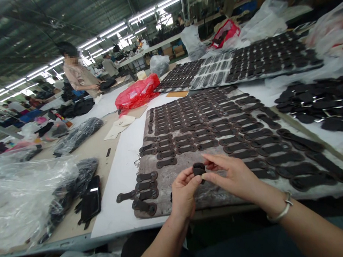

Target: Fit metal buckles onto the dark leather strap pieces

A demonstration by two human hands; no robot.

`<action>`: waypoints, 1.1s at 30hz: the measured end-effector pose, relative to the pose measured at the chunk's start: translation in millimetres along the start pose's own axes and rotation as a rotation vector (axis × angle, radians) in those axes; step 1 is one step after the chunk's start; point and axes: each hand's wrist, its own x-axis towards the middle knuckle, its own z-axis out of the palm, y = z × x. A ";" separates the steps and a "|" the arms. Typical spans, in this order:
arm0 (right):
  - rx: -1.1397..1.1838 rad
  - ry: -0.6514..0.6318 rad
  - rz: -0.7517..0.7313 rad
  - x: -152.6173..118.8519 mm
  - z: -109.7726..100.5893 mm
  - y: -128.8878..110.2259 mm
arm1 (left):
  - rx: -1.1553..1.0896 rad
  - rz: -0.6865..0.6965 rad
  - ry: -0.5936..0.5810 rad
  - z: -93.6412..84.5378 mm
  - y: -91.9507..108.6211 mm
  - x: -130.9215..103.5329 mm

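A small dark strap piece [198, 169], folded over, is pinched between both hands above the front part of a grey board [176, 169]. My left hand [184, 188] grips it from the left with thumb and fingers. My right hand [228, 175], with a metal bangle on its wrist, holds its right edge by thumb and fingertips. Rows of dark dumbbell-shaped straps [166, 162] lie flat on the board. Several more straps [146, 184] sit at its front left corner, one sticking out past the edge. Small metal buckles [137, 160] lie beside the board's left edge.
A pile of dark pieces with metal buckles [325, 102] lies at the right. Behind is a second board of straps [244, 61] and a red plastic bag [138, 93]. At the left are a black phone [90, 198] and clear plastic [22, 201]. A person [80, 74] stands farther back.
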 end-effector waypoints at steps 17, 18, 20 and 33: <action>0.064 0.090 0.090 0.6 10.2 1.7 | 0.025 0.050 0.037 3.0 1.0 -2.1; 0.062 0.099 0.093 0.5 10.2 1.5 | 0.027 0.050 0.041 3.4 0.6 -2.3; 0.056 0.113 0.098 0.0 10.3 1.0 | 0.026 0.048 0.048 4.4 -0.2 -2.5; 0.337 0.138 0.344 7.2 4.1 5.1 | 0.014 0.003 0.001 6.6 -4.1 -4.6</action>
